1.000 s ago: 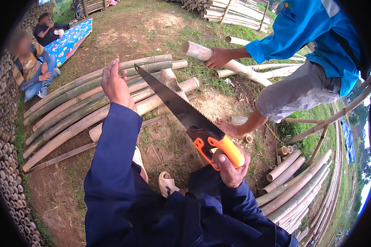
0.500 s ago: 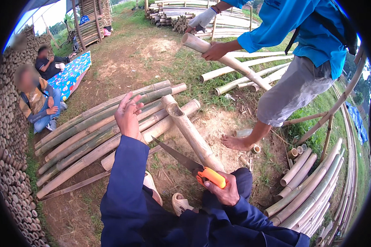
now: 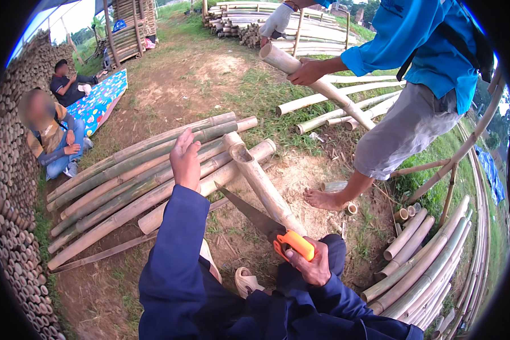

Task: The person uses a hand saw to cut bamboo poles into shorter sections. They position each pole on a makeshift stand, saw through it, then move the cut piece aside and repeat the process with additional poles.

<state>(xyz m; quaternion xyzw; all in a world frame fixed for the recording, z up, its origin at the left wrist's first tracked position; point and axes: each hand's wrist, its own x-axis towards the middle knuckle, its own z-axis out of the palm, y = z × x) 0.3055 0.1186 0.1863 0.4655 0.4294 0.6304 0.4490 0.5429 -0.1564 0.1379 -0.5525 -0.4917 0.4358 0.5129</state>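
Note:
My right hand point(image 3: 314, 265) is wrapped round the orange handle of a hand saw point(image 3: 248, 215), whose blade slants up to the left. Beside the blade, a thick bamboo pole point(image 3: 262, 184) with a notch cut near its far end rests across another bamboo pole point(image 3: 221, 177). My left hand point(image 3: 185, 161) is raised over the row of poles, its fingers stretched upward and holding nothing. At the upper right, a co-worker in a blue shirt point(image 3: 416, 54) grips a bamboo piece point(image 3: 323, 85) in both hands, the far hand gloved.
More bamboo poles point(image 3: 124, 164) lie to the left, and a pile point(image 3: 425, 266) lies at the right. The co-worker's bare foot point(image 3: 326, 198) is on sawdust-covered ground. Two people sit at the left by stacked bamboo point(image 3: 8, 181) and a patterned blue mat point(image 3: 103, 96).
My left hand has turned and dropped slightly, its fingers now closer together. The saw has shifted a little to the right. The co-worker's bamboo piece has moved slightly right.

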